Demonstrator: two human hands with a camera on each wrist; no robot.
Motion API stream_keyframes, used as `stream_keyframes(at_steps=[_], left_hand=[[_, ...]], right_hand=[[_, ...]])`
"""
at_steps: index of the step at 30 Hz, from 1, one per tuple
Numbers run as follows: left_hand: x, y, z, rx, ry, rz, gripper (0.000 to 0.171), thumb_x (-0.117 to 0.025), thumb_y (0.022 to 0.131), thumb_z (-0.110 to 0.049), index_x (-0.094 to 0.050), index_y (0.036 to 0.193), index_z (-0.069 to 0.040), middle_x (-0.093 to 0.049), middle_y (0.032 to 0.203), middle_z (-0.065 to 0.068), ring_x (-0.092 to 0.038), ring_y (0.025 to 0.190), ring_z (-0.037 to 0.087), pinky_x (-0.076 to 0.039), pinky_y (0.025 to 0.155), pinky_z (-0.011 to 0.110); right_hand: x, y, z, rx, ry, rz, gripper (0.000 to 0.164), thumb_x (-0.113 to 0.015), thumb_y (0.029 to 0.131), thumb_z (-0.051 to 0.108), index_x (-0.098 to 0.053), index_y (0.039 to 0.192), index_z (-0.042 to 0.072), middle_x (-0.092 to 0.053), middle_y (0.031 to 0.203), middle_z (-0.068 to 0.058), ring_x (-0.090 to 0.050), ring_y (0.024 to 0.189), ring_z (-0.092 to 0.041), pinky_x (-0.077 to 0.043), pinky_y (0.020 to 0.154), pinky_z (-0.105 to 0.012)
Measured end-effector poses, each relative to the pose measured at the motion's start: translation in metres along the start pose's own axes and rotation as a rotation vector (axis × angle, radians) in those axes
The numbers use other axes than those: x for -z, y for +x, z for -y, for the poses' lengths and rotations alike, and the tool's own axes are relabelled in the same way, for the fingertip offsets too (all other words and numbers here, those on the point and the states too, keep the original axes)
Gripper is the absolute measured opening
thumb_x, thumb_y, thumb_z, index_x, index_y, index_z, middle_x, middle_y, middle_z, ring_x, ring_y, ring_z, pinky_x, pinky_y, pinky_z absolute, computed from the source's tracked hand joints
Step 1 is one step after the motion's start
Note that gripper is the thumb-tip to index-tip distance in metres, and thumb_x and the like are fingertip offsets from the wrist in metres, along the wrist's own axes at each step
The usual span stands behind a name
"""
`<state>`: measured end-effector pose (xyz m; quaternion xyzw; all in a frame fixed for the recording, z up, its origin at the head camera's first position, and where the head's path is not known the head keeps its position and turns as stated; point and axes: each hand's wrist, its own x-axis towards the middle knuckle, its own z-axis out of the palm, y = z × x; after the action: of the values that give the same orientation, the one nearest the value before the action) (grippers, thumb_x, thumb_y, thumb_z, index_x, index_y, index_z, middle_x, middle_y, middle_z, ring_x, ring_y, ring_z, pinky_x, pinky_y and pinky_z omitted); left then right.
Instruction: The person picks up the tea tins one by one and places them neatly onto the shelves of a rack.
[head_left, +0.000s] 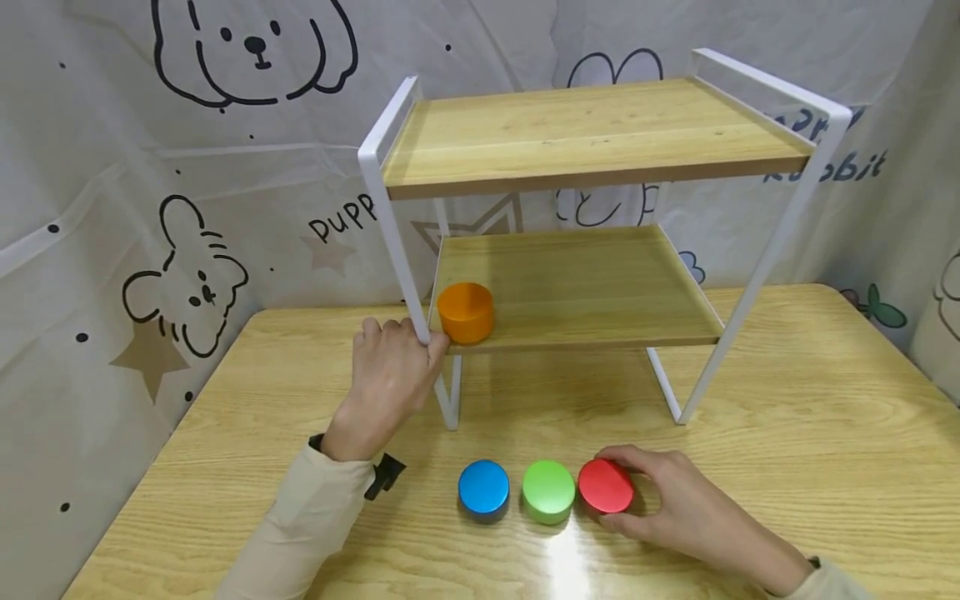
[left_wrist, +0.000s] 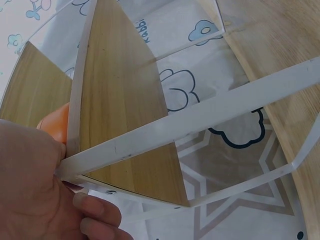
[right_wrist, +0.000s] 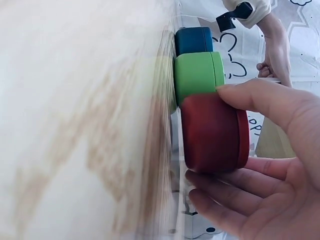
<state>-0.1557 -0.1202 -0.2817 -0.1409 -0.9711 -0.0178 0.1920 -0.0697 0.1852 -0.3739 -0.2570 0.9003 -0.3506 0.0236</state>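
Observation:
My left hand (head_left: 392,367) grips the front left post of a two-tier wooden shelf rack (head_left: 592,133), at the corner of its lower board. Right beside the thumb, an orange round tin (head_left: 466,313) sits on that lower board (head_left: 585,287). At the front, my right hand (head_left: 678,504) holds a red round tin (head_left: 606,486) between thumb and fingers; the right wrist view shows the same red tin (right_wrist: 212,132) close up, its lid facing up off the table. A green tin (head_left: 548,492) stands just left of it, then a blue tin (head_left: 483,490).
The rack's white metal frame (head_left: 765,242) stands on the wooden table (head_left: 262,433), with slanted legs reaching down left and right. Behind hangs a pale cloth (head_left: 97,167) printed with cartoon animals. A black wrist mount (head_left: 386,477) juts from the left sleeve.

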Motion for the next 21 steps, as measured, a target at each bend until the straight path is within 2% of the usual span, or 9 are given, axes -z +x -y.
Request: stream_keyframes(at_steps=[3,5,8,11,12,15,21], left_hand=[[-0.0001,-0.0001,0.0010,-0.013,-0.002,0.008,0.036,-0.038,0.096,-0.018,-0.032,0.062,-0.010,-0.029,0.057,0.004,-0.034,0.057,0.028,-0.025,0.052,0.034],[-0.0006,-0.0003,0.0026,-0.063,0.041,0.005,0.030,-0.041,0.095,-0.014,-0.033,0.067,-0.009,-0.029,0.058,0.004,-0.034,0.055,0.027,-0.026,0.052,0.034],[-0.0018,0.0009,0.0049,-0.085,0.045,-0.026,0.031,-0.042,0.095,-0.013,-0.032,0.066,-0.010,-0.027,0.057,0.004,-0.032,0.053,0.025,-0.026,0.052,0.034],[-0.0028,0.0030,0.0058,-0.043,-0.008,-0.029,0.037,-0.038,0.096,-0.018,-0.031,0.061,-0.010,-0.025,0.057,0.003,-0.030,0.053,0.024,-0.026,0.053,0.034],[-0.0033,0.0038,0.0056,-0.008,-0.046,-0.030,0.040,-0.035,0.096,-0.021,-0.030,0.058,-0.011,-0.025,0.056,0.002,-0.030,0.054,0.023,-0.026,0.054,0.034],[-0.0039,0.0042,0.0049,0.025,-0.072,-0.018,0.041,-0.032,0.096,-0.024,-0.030,0.057,-0.011,-0.025,0.056,0.002,-0.029,0.054,0.023,-0.026,0.054,0.034],[-0.0037,0.0040,0.0035,0.042,-0.079,-0.016,0.041,-0.032,0.095,-0.023,-0.030,0.056,-0.011,-0.026,0.055,0.002,-0.031,0.053,0.024,-0.028,0.054,0.036]], right_hand=[[-0.0014,0.0001,0.0009,-0.011,-0.005,-0.041,0.051,-0.081,0.074,0.027,-0.063,0.119,0.013,-0.067,0.110,0.011,-0.064,0.099,-0.006,-0.053,0.082,-0.030],[-0.0020,0.0004,0.0014,-0.020,-0.011,-0.084,0.051,-0.082,0.072,0.026,-0.064,0.118,0.014,-0.068,0.109,0.013,-0.064,0.099,-0.005,-0.053,0.082,-0.030],[-0.0024,0.0004,0.0019,-0.021,-0.039,-0.163,0.050,-0.084,0.069,0.023,-0.066,0.115,0.016,-0.069,0.107,0.013,-0.064,0.097,-0.005,-0.053,0.080,-0.031],[-0.0017,-0.0001,0.0019,-0.024,-0.048,-0.214,0.050,-0.086,0.067,0.022,-0.068,0.114,0.015,-0.070,0.106,0.009,-0.067,0.096,-0.010,-0.053,0.079,-0.030],[-0.0013,-0.0004,0.0018,-0.023,-0.050,-0.220,0.050,-0.086,0.067,0.022,-0.068,0.113,0.014,-0.071,0.106,0.007,-0.067,0.096,-0.012,-0.053,0.079,-0.030],[-0.0004,-0.0010,0.0013,-0.028,-0.033,-0.219,0.051,-0.086,0.067,0.022,-0.068,0.114,0.011,-0.071,0.106,0.003,-0.069,0.096,-0.019,-0.054,0.077,-0.031],[-0.0007,0.0002,0.0005,-0.008,-0.023,-0.235,0.051,-0.086,0.067,0.019,-0.068,0.113,0.009,-0.072,0.106,0.000,-0.070,0.094,-0.021,-0.055,0.075,-0.030]])
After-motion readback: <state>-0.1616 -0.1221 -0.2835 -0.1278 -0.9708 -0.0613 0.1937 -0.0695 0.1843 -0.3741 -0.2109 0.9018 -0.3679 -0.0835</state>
